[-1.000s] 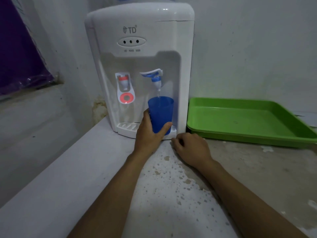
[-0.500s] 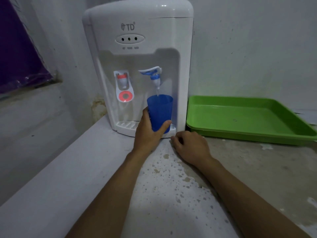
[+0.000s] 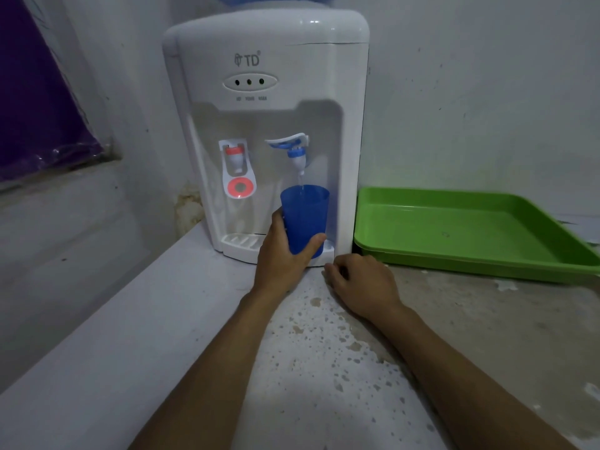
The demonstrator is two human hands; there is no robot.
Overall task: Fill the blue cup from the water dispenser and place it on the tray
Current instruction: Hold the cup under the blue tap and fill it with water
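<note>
Head view: everything below is seen from above and behind the two forearms.
Blue cup [image 3: 304, 219]: upright at centre frame, under the blue tap [image 3: 293, 150], above the drip grille [image 3: 242, 241]; a thin stream of water falls from the spout into its open mouth.
Left grip [image 3: 281, 258]: wrapped around the lower half of the cup, thumb across the front near the base, fingers behind on the left side.
Right grip [image 3: 362, 282]: loosely curled, knuckles up, holding nothing, resting on the surface [image 3: 324, 352] just right of the cup and just in front of the dispenser's base.
Water dispenser [image 3: 266, 131]: white, upper centre of the frame, standing on the surface against the wall.
Writing: "TD" with a small logo printed above an oval panel with three dark lamps; the tiny captions under them are too blurred to read.
Red tap [image 3: 236, 159]: left of the blue one, with a red ring below it.
Green tray [image 3: 467, 232]: right of frame, lying flat just beside the dispenser, near the right hand but apart from it.
Surface detail: speckled and worn, with a pale ledge at the left.
</note>
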